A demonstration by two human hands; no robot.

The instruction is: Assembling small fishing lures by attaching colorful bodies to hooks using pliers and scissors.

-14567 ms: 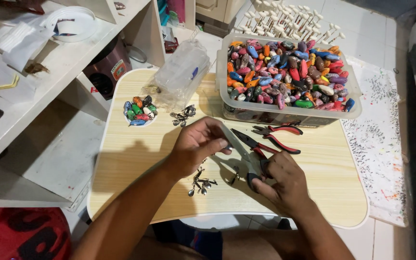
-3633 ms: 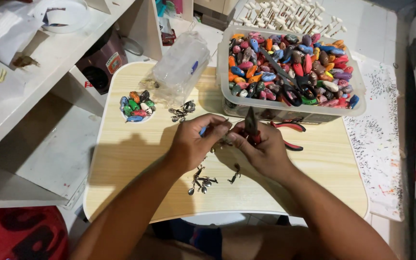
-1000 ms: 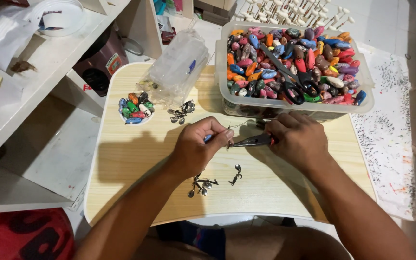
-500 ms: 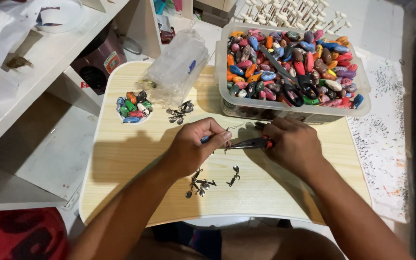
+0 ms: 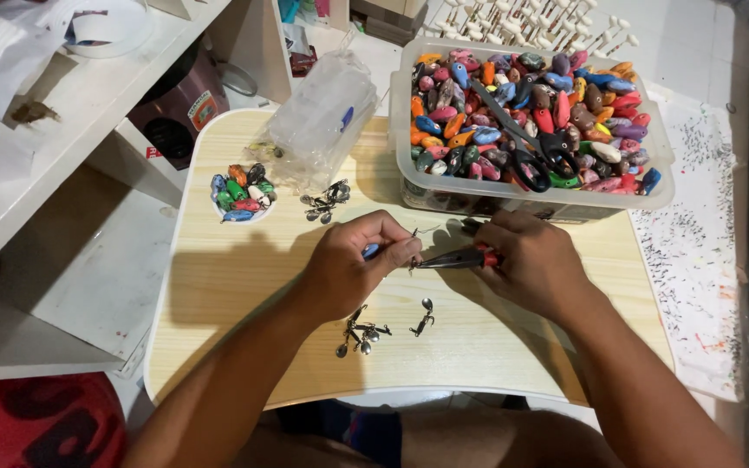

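Head view, looking down on a light wooden lap table (image 5: 244, 286). Left hand (image 5: 353, 273) was curled shut over the middle of the table, fingertips pinching a small blue piece (image 5: 371, 251) with a thin wire hook (image 5: 416, 236) poking out past the thumb. Right hand (image 5: 530, 264) was closed around the red handles of a pair of pliers (image 5: 454, 258), whose dark nose pointed left and met the wire just beside the left fingertips; whether the nose actually clamped the wire was too small to tell. Both hands sat close together, just in front of a clear plastic tub (image 5: 661, 173) heaped with painted bean-shaped pieces (image 5: 478, 134) in many colours. A pair of black-handled scissors (image 5: 526, 152) lay on top of that heap. Nearer the body, a small cluster of metal swivel bits (image 5: 361, 331) lay on the wood, with one single bit (image 5: 424, 319) just to its right, apart from both hands. Far left of the table held a shallow dish of coloured pieces (image 5: 240, 192), and near it another knot of metal bits (image 5: 326, 201). A crumpled clear plastic bag (image 5: 322, 121) leaned at the back edge, beside the tub. White shelving (image 5: 62, 95) stood off to the left.
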